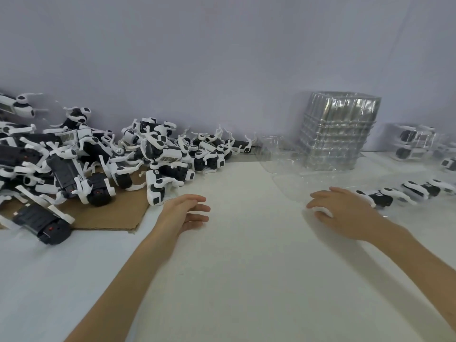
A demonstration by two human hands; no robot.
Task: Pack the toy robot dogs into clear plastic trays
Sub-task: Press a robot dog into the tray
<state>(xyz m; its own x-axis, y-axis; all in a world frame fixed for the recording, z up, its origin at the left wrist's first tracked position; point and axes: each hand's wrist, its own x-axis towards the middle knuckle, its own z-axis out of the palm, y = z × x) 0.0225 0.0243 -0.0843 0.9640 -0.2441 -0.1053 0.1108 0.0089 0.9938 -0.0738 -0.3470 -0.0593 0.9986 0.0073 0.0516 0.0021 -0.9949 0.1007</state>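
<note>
One nudge from the right hand [345, 213], grasp unclear, may skid the clear plastic tray [286, 178]; the left hand [185, 213] lies released beside the toy robot dogs [158, 154].

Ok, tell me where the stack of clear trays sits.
In the head view the tray stack stands right of centre against the wall, beyond the right hand.

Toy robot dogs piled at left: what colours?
The toy robot dogs are black and white; head view shows it best.

Left hand [183, 213] relaxed beside toy dog pile [98, 156].
</note>
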